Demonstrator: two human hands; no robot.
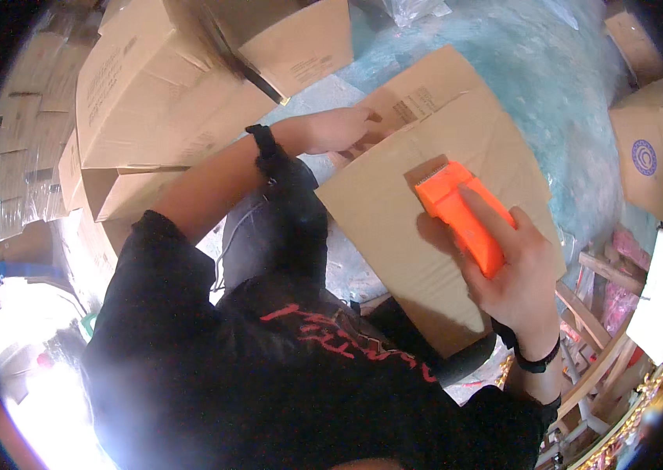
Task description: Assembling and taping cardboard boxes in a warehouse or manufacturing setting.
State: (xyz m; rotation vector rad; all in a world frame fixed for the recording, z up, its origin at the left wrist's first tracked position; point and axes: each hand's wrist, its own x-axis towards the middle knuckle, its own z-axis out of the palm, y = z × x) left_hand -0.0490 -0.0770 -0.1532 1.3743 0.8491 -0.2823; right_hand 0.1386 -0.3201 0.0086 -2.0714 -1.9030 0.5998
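Note:
A brown cardboard box [382, 223] lies tilted across my lap, its broad side facing up. My right hand [515, 278] is closed around an orange hand tool [468, 219] with a wide head and a toothed-looking front edge. That head lies against or just above the box's upper face and casts a shadow on it; I cannot tell whether they touch. At the box's far left edge, my left hand [341, 131] grips the cardboard beside a flap [425, 90], its fingertips partly hidden behind the edge.
Large open cardboard boxes [140, 98] stand at the far left. Another carton [652, 153] with a round blue mark is at the right. Wooden slats [590, 313] and a white sheet [660, 294] lie at the lower right. The floor [535, 78] is blue-green.

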